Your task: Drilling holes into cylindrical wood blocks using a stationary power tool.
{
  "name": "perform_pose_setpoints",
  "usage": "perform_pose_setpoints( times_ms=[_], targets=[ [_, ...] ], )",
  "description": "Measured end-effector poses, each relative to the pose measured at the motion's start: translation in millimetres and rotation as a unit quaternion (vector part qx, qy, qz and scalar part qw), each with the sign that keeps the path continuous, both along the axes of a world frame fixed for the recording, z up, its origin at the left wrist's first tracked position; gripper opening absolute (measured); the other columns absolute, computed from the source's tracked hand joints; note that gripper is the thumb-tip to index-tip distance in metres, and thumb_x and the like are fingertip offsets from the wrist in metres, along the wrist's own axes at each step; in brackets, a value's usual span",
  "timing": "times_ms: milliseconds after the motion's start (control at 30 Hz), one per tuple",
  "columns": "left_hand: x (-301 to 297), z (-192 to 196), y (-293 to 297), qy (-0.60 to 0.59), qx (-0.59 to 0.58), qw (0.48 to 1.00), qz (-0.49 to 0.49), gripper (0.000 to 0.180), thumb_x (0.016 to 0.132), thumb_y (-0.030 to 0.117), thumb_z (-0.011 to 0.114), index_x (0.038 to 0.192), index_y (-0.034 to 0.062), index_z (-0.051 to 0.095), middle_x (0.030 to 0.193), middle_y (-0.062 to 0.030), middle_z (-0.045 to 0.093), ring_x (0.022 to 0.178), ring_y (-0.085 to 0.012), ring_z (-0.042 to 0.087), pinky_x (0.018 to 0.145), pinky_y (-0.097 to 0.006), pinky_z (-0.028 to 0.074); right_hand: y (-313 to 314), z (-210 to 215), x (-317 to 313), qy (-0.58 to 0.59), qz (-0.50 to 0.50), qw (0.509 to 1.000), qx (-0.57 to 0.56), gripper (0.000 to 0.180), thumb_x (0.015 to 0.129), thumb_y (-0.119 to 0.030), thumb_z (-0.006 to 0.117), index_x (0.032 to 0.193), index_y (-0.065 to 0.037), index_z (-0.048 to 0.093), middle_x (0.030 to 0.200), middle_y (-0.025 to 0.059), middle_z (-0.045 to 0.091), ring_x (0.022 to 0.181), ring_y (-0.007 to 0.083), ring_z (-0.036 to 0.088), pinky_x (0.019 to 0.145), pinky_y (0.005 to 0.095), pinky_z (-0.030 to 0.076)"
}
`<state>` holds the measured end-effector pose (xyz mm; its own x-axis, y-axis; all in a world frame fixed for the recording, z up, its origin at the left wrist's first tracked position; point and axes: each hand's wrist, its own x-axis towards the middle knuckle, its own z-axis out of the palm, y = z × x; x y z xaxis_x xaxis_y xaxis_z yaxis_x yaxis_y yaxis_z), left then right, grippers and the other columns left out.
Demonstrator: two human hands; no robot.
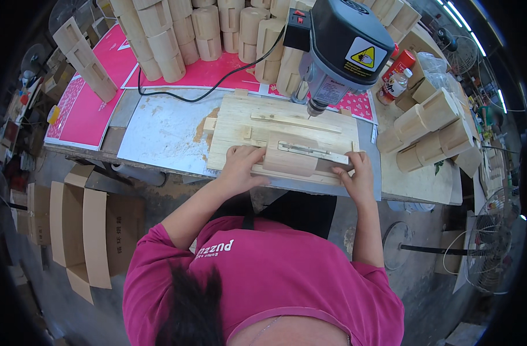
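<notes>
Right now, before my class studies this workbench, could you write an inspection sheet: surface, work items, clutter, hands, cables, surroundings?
Surface: grey-white sheet, pink sheets behind and left; wooden board on the grey-white sheet.
Work items: wooden block on the board, metal-fitted strip along its upper face; drill beyond it.
Clutter: wooden cylinders stacked at the back; bottle and red container right of the drill.
Hands: left hand at the block's left end, right hand at the strip's right end; firmness of hold unclear.
Cables: one black cable, curving across the sheets.
Surroundings: open cardboard box at left; fan at right.
</notes>
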<state>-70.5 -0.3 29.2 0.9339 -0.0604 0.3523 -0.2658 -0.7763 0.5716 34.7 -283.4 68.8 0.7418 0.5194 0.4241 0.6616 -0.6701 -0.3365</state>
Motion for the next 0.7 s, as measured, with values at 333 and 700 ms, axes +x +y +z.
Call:
perform_pose_setpoints(
  times_ms=[333,700],
  targets=[
    [63.0,-18.1,-11.0,-0.04,0.016,0.994,0.103,0.054,0.058,0.03,0.075,0.107,0.0137,0.057,0.079,-0.0006,0.055,0.084,-0.0208,0.05,0.079,-0.039,0.027,20.6,-3.1,55.9,0.068,-0.128,0.989,0.018,0.049,0.061,-0.02,0.078,0.102,-0.006,0.057,0.089,0.0131,0.049,0.077,0.0301,0.053,0.068,0.038,0.045],
    [59.9,-17.6,26.2,-0.048,0.029,0.998,0.015,0.048,0.064,0.028,0.073,0.107,0.0124,0.057,0.076,-0.0014,0.052,0.082,-0.0194,0.051,0.077,-0.037,0.026,35.6,-0.9,57.6,0.081,-0.095,0.991,0.05,0.052,0.061,-0.02,0.078,0.108,-0.009,0.059,0.086,0.0123,0.049,0.078,0.0276,0.053,0.07,0.0365,0.045]
  ],
)
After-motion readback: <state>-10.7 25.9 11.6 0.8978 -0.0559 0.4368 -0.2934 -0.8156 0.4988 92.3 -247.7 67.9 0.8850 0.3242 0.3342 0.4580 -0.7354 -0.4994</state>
